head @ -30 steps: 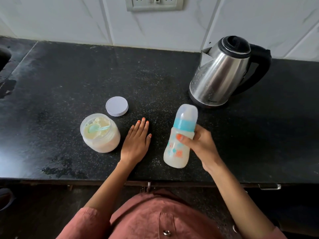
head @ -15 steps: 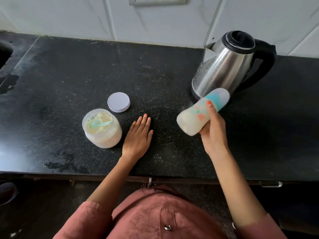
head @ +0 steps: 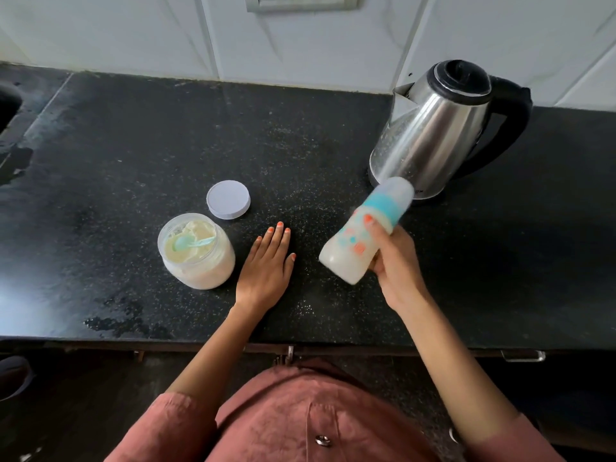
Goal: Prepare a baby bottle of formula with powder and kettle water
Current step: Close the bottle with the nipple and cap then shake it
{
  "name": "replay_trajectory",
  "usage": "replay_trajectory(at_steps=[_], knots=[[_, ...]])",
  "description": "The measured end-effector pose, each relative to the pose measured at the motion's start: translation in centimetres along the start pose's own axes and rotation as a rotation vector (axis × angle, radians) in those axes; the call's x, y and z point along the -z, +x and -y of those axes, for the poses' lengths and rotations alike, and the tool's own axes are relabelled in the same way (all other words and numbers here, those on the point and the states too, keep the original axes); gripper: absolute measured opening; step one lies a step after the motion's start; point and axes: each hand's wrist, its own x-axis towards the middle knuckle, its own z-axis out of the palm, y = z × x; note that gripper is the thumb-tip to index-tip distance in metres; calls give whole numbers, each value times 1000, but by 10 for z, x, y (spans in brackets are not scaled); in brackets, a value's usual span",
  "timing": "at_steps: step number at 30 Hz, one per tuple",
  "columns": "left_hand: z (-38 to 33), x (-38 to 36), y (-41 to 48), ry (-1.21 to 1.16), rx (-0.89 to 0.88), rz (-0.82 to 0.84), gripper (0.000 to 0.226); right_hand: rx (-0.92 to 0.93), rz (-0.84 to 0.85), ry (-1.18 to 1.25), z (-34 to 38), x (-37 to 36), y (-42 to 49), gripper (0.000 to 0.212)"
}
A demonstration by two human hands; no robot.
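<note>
While the bottle (head: 353, 251) hangs tilted above the worktop (head: 133, 145), cap end pointing up and away toward the kettle (head: 430, 135), the right grip (head: 396, 271) is wrapped round its middle, thumb across the printed side. Bottle is capped: clear dome over a teal collar. Milky liquid fills most of the body. Bottle is clear of the surface, just in front of the kettle base; cannot tell if the dome touches it.

Left grip (head: 266, 271) lies flat on the worktop, fingers straight, holding nothing. It sits between bottle and powder jar (head: 203, 271), just beside the jar. Jar is open, pale powder inside, teal scoop (head: 190, 243) lying on the powder. White lid (head: 228, 200) rests on the worktop just behind the jar, apart from it.

Judgement: powder and water look to be in, so the step in hand is mixing. The slant and slight blur of the bottle suit a shake. Task is near its end.

Next move calls for a firm hold round the body and a tight collar so nothing leaks. Shake until no lumps show, then set the bottle upright on the worktop. The jar then wants its lid back, and the left grip is well placed for that.
</note>
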Motion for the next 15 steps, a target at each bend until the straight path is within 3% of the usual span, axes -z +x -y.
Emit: replay_trajectory(at_steps=[3,6,8,9,11,13,15], knots=[[1,0,1,-12,11,21,52,0,206,-275,-5,4,-8,39],[1,0,1,5,6,10,52,19,4,38,3,7,3,50],[1,-1,0,15,-5,6,57,38,-161,279,6,8,12,43],[1,-2,0,16,-11,0,62,48,-172,282,4,6,12,37],[1,-2,0,11,-8,1,62,47,-58,103,-2,-1,3,31],[2,-2,2,1,10,24,53,37,119,-171,-10,-3,-7,39],[1,-1,2,-4,18,25,53,49,174,-238,-9,-2,-8,45]])
